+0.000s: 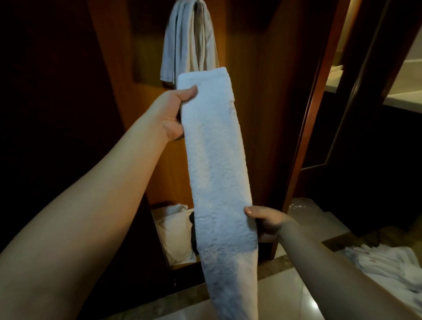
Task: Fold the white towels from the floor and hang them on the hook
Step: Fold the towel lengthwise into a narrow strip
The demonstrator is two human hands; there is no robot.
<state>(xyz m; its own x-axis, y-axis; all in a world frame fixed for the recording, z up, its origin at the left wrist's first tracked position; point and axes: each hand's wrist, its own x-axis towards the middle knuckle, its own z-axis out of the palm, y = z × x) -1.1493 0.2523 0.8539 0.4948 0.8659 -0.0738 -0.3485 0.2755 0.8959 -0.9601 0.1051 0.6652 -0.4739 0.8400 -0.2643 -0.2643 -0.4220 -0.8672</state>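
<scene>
A white towel (217, 164), folded into a long narrow strip, stretches from upper centre down to the bottom edge. My left hand (173, 112) grips its left edge near the top, thumb on the front. My right hand (267, 222) grips its right edge lower down. Above and behind it, several folded towels (187, 41) hang from a hook (201, 1) at the top edge, against a wooden panel. More white towels (388, 265) lie in a heap on the floor at the lower right.
A wooden wardrobe panel (258, 91) fills the background. A white pillow-like bundle (175, 230) sits low in the wardrobe. A wooden door frame (310, 109) stands at the right, a lit counter beyond it. The floor is glossy marble tile (285, 294).
</scene>
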